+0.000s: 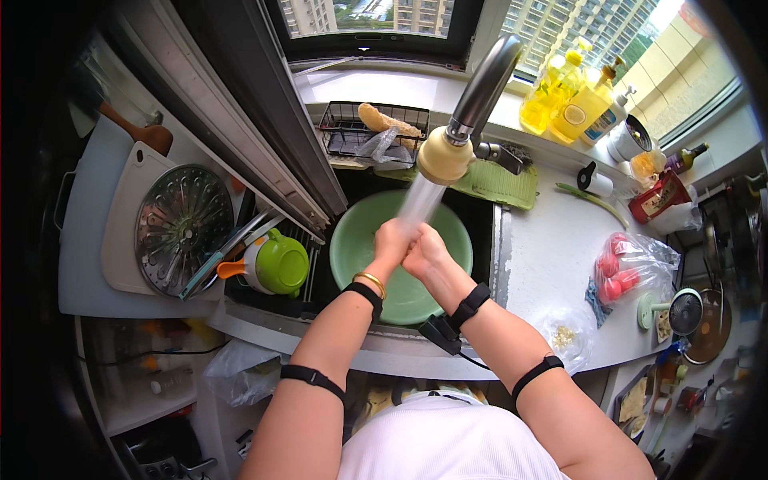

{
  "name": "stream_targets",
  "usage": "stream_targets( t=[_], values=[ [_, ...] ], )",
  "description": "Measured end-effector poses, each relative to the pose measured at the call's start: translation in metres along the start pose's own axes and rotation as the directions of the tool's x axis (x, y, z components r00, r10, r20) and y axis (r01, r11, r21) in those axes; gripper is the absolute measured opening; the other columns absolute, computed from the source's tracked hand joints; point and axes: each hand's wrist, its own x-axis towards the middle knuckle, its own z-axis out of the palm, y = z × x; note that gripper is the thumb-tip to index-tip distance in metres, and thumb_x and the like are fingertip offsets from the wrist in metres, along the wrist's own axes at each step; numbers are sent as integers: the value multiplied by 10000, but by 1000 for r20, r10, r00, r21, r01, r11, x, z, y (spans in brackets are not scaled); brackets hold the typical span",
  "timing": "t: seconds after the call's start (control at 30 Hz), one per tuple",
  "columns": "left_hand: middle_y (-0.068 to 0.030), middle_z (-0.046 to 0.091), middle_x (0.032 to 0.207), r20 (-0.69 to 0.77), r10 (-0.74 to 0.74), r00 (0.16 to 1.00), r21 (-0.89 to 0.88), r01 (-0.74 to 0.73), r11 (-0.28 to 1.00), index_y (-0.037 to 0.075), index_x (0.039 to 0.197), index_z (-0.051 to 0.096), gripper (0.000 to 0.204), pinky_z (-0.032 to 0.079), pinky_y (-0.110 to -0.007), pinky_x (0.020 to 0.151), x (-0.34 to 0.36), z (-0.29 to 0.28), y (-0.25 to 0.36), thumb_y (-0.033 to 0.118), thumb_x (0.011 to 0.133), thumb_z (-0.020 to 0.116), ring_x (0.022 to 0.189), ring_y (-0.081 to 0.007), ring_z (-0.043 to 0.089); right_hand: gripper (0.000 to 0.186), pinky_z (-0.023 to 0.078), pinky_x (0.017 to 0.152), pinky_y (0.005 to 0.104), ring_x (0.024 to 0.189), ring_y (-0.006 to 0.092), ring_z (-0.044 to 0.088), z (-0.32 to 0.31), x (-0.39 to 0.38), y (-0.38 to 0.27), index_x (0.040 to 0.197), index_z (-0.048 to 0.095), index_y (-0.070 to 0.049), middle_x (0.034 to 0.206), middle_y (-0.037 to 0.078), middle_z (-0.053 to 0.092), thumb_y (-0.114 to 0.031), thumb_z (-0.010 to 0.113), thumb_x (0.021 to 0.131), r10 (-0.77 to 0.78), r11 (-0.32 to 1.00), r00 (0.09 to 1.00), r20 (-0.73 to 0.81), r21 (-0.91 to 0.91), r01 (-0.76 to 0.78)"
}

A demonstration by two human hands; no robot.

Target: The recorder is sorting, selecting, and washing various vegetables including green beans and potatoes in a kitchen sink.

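We see the left hand (392,245) and right hand (430,254) meet at the middle of the frame, below the tap (474,110), seemingly so that 1 stream (422,202) wets both. The fingers look bent inward, but water and overlap hide their tips, so we cannot tell how far open either of the 2 is or whether it grips anything. The basin (392,308) sits beneath them, mid-frame, probably to catch the runoff; it is round, pale green and smooth.

Daylight enters through the windows (592,36) and lights the worktop (532,256) brightly. Fisheye distortion curves outer edges; corners fall to black. The water stream (422,201) blurs.
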Motion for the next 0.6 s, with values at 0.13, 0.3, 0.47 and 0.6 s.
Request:
stream_targets(
  t=[0.13,0.3,0.47,0.6],
  values=[
    [-93,619,760,366,-170,915,-905,392,166,60,817,602,290,479,-373,572,5,16,3,305,871,458,672,-239,595,298,419,917,381,1012,247,541,-16,7,-3,1054,519,20,1082,120,570,-164,351,889,-81,908,994,67,416,46],
    [-45,572,719,445,194,874,-819,485,-307,91,773,562,358,482,-333,653,41,10,-67,332,937,354,692,-219,555,311,436,886,343,1025,217,539,2,-8,11,1117,534,40,1127,116,554,-99,407,869,-164,975,947,276,-98,198],
    [25,512,625,282,-389,877,-935,342,93,136,778,522,490,449,-365,657,16,-13,-15,488,944,223,639,-139,507,205,511,663,284,764,156,612,-1,19,2,975,553,-8,912,90,618,-188,489,903,-152,855,930,334,-427,293],
    [-56,604,889,414,66,908,-908,417,-46,78,965,551,553,416,-404,853,-19,-34,-47,523,930,226,879,-187,549,231,253,328,251,351,105,339,11,58,5,721,451,-105,568,-3,492,-255,471,895,85,936,996,30,-345,-69]
  ],
)
